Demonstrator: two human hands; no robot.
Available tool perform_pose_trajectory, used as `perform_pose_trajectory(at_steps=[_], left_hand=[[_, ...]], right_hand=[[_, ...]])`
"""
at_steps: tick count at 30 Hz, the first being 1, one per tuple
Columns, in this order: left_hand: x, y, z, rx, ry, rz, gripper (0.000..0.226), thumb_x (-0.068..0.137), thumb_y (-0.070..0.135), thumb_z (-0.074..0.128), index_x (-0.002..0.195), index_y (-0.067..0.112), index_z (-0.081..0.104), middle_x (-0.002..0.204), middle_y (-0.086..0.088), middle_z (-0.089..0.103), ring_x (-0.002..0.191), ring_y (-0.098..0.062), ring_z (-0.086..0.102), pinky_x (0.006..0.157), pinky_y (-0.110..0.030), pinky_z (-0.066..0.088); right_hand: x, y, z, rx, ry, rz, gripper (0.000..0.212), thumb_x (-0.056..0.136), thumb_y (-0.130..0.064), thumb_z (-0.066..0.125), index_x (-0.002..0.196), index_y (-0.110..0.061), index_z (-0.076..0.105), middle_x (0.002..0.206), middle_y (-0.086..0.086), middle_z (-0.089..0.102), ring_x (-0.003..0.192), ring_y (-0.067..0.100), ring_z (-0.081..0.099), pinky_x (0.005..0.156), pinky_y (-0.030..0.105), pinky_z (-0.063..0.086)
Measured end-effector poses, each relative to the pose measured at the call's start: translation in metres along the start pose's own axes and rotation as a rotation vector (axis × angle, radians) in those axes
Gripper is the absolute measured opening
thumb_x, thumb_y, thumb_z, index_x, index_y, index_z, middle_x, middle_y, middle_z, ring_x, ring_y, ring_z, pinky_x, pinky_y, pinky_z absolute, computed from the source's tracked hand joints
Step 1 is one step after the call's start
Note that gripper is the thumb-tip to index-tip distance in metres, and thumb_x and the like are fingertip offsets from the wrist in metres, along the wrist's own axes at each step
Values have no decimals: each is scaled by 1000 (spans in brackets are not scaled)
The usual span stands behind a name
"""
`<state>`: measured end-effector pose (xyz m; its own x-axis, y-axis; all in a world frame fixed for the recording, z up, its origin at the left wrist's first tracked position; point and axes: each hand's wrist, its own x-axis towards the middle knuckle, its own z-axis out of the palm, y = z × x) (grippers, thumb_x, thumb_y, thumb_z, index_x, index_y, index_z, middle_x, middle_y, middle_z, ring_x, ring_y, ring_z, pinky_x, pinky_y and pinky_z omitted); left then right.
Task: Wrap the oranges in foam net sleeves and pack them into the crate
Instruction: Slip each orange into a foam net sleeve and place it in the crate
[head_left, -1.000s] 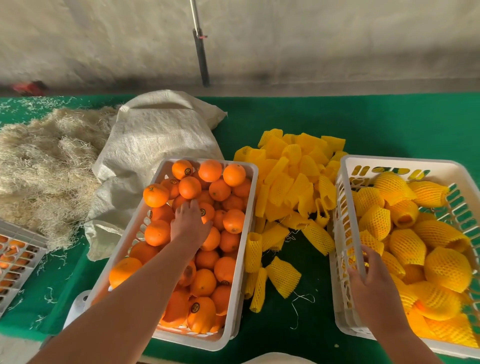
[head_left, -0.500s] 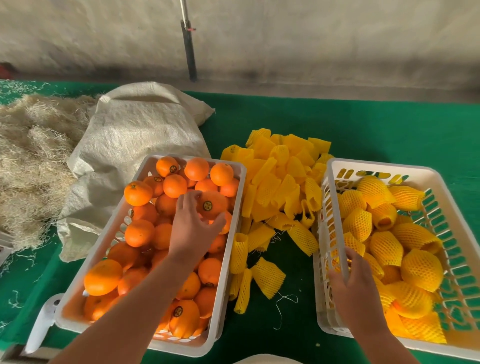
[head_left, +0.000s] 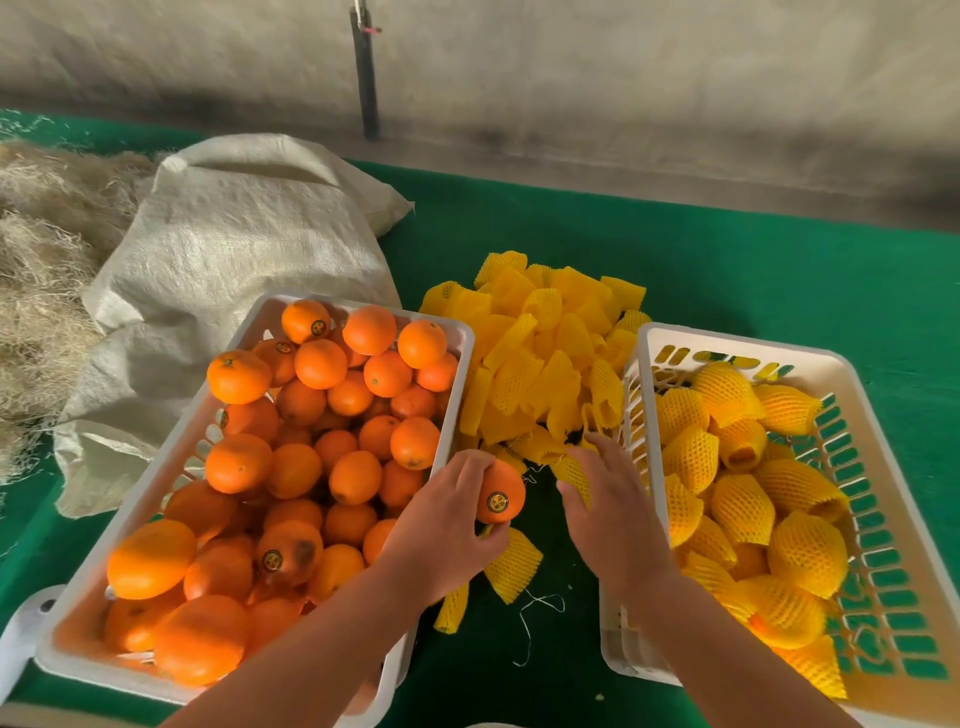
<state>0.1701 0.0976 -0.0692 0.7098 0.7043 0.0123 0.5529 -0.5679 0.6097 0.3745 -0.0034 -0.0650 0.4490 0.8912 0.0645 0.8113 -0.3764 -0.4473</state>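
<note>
- Gripping a single orange (head_left: 500, 492), your left hand (head_left: 447, 525) has its fingers curled over the top of the fruit and the thumb under it; the round sticker on the orange faces you.
- That orange sits just past the right rim of the white crate of bare oranges (head_left: 462, 343), above the green cloth (head_left: 727, 270) between your two hands.
- Your right hand (head_left: 608, 509) reaches forward with fingers loosely spread, fingertips on a yellow foam net sleeve (head_left: 574, 470) at the near edge of the loose sleeve pile (head_left: 545, 358); whether it pinches the sleeve, you cannot tell from here.
- Right of your right hand stands the packing crate (head_left: 748, 345), holding oranges already in sleeves (head_left: 743, 509).
- Under your left wrist lies another loose sleeve (head_left: 514, 566).
- Beyond your left hand, past the orange crate, a woven sack (head_left: 244, 234) slumps beside a heap of straw-like fibre (head_left: 41, 270).
</note>
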Motion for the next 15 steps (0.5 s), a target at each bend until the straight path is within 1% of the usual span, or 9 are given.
perform_pose_trajectory(at_steps=[2,4,6,8,10,12,15], left_hand=[[2,0,2,41,-31,16,72,84,59,70,141,40,31,134,18,41,103,-5,53,71,-4,29],[4,-1,4,75,-44,35,73,85,58,70,143,37,31,138,14,45,109,-9,57,74,-3,27],[5,-2,5,77,-44,36,74,86,58,69,144,36,30,141,13,45,115,-10,57,78,-5,28],[6,-3,5,61,-35,27,74,87,58,68,146,37,28,144,13,42,117,-9,56,84,-10,33],[7,-4,6,50,-30,20,74,87,57,67,146,37,28,144,15,40,118,-10,55,86,-13,36],[7,-5,6,35,-28,17,73,88,57,67,146,37,28,143,16,38,119,-10,55,86,-13,37],[8,-8,9,15,-28,15,74,88,56,67,147,37,26,143,16,37,121,-9,54,88,-14,38]], right_hand=[[30,-3,4,-23,-56,-14,39,106,-33,57,143,-24,54,161,-2,36,146,23,41,115,36,40],[60,-5,8,-42,-114,-19,36,107,-30,55,142,-23,55,163,-1,33,139,24,50,106,33,47],[87,-5,12,-98,-181,-17,34,107,-30,53,141,-24,54,166,2,28,132,26,56,95,31,51],[109,-2,17,-161,-282,13,37,108,-31,51,145,-28,48,168,4,20,131,31,56,93,35,52],[125,1,23,-234,-381,43,44,108,-34,49,151,-31,40,168,6,16,134,34,54,96,42,52],[135,5,28,-309,-440,56,46,108,-37,48,152,-33,37,162,8,22,130,35,55,97,46,54],[143,10,34,-415,-465,46,41,106,-40,49,145,-32,40,153,10,30,123,36,59,92,48,57]])
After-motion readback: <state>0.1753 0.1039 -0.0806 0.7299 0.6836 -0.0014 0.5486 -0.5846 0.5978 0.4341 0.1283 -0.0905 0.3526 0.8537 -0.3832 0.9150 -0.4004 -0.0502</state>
